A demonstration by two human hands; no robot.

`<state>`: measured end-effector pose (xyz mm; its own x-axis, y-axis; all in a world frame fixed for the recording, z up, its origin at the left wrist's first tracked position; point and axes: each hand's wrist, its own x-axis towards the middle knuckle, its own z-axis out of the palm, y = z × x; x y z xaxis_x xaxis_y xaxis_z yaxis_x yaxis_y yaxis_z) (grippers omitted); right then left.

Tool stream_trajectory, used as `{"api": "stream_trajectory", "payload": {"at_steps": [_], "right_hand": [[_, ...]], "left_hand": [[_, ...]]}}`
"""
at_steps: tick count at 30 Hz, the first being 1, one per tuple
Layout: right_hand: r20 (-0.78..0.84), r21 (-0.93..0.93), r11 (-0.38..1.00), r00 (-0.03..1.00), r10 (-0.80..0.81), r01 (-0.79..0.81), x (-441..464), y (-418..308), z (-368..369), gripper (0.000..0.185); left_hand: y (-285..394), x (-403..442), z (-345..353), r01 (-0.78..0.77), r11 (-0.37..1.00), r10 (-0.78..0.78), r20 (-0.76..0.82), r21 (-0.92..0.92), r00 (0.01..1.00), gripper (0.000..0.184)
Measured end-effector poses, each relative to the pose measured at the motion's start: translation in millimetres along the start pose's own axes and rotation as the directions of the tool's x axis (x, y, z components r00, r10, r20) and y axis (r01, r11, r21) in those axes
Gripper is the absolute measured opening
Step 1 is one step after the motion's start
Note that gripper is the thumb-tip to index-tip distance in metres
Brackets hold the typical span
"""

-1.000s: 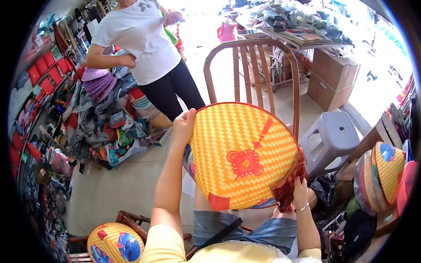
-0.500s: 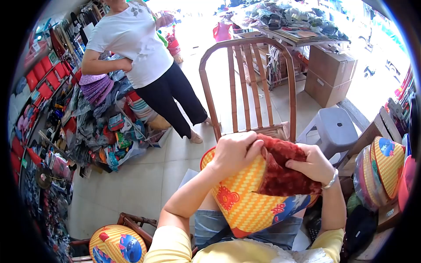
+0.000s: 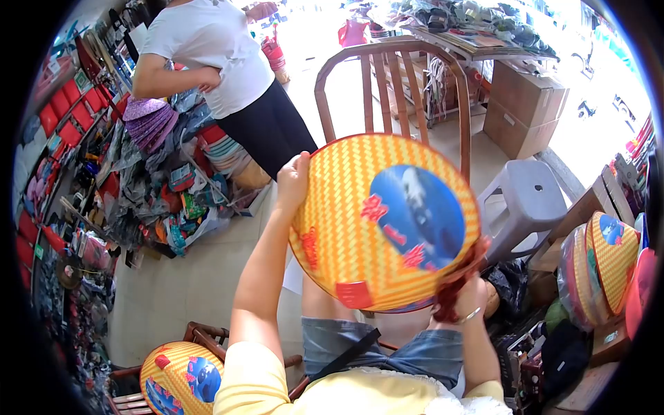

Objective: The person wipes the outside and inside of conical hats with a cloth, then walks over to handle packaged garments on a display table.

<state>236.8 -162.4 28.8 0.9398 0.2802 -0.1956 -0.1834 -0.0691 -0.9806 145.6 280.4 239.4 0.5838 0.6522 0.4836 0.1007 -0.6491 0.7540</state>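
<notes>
Hands (image 3: 294,183) on conical hat (image 3: 339,228), maroon cloth (image 3: 448,301) — tip (image 3: 354,294) apparently bodyward

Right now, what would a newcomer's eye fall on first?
Likely the yellow conical hat with a blue oval patch, mid-view, its rim in the left hand; the right hand holds a dark red cloth at its lower right. Next, the person in a white top, upper left.

before you, the tiled floor (image 3: 180,304) bears a stool (image 3: 534,197), a carton (image 3: 523,111) and a wooden chair (image 3: 394,47); a table (image 3: 501,51) carries plastic-wrapped goods (image 3: 477,19).
</notes>
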Motion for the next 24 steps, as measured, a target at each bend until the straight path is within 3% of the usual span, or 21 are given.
{"api": "stream_trajectory", "payload": {"at_steps": [2,3,5,7,9,10,11,13,15,17,21,23,24], "right_hand": [[-0.007,0.218,0.945,0.969,-0.249,0.244,29.9,-26.8,-23.6,0.040],[0.085,0.335,0.896,0.938,-0.337,0.292,39.0,-76.5,-35.7,0.041],[0.118,0.140,0.892,0.887,-0.447,0.431,14.9,-174.1,-35.8,0.042],[0.161,-0.003,0.964,0.951,-0.262,0.266,23.1,-214.4,-52.5,0.036],[0.308,-0.104,0.955,0.922,-0.234,0.278,15.0,-248.3,-45.8,0.031],[0.408,-0.137,0.948,0.889,-0.210,0.287,6.2,-262.4,-35.8,0.030],[0.503,-0.164,0.939,0.845,-0.183,0.301,-0.2,-271.7,-23.8,0.030],[0.662,-0.253,0.851,0.724,-0.195,0.460,2.9,-267.8,-4.5,0.029],[0.648,-0.170,0.915,0.741,-0.175,0.365,3.5,-263.9,20.1,0.029],[0.642,-0.137,0.931,0.746,-0.176,0.338,15.0,-251.3,29.2,0.030],[0.570,-0.047,0.953,0.791,-0.220,0.299,42.7,-205.6,30.5,0.031],[0.308,0.001,0.954,0.907,-0.286,0.300,46.2,-164.9,11.9,0.030],[0.241,0.008,0.979,0.950,-0.197,0.201,51.3,-124.4,-1.8,0.030]], "left_hand": [[18.0,-20.5,2.8,-0.008,0.998,0.010,0.025,-0.064,1.000,0.053],[25.7,-26.5,2.2,0.004,0.996,0.000,0.037,-0.085,0.999,0.052],[35.0,-33.5,2.3,-0.009,0.994,0.017,0.069,-0.112,0.997,0.049],[47.3,-47.4,5.4,0.004,0.990,0.012,0.111,-0.141,0.994,0.046],[66.5,-55.7,18.7,-0.062,0.986,0.091,0.191,-0.152,0.977,0.039],[69.5,-61.4,27.4,-0.047,0.990,0.082,0.270,-0.133,0.959,0.034],[85.2,-69.5,35.7,-0.166,0.981,0.187,0.283,-0.095,0.941,0.034],[105.6,-84.0,51.4,-0.246,0.969,0.220,0.382,0.021,0.898,0.034],[100.7,-79.9,56.1,-0.198,0.980,0.178,0.391,0.013,0.903,0.038],[89.6,-73.5,53.5,-0.036,0.999,0.032,0.380,0.002,0.924,0.041],[54.5,-58.5,55.0,0.043,0.999,-0.043,0.317,0.008,0.948,0.045],[18.3,-41.7,61.7,0.065,0.998,-0.065,0.280,0.010,0.958,0.047],[3.4,-34.9,63.5,0.169,0.985,-0.158,0.271,-0.019,0.950,0.049]]}}
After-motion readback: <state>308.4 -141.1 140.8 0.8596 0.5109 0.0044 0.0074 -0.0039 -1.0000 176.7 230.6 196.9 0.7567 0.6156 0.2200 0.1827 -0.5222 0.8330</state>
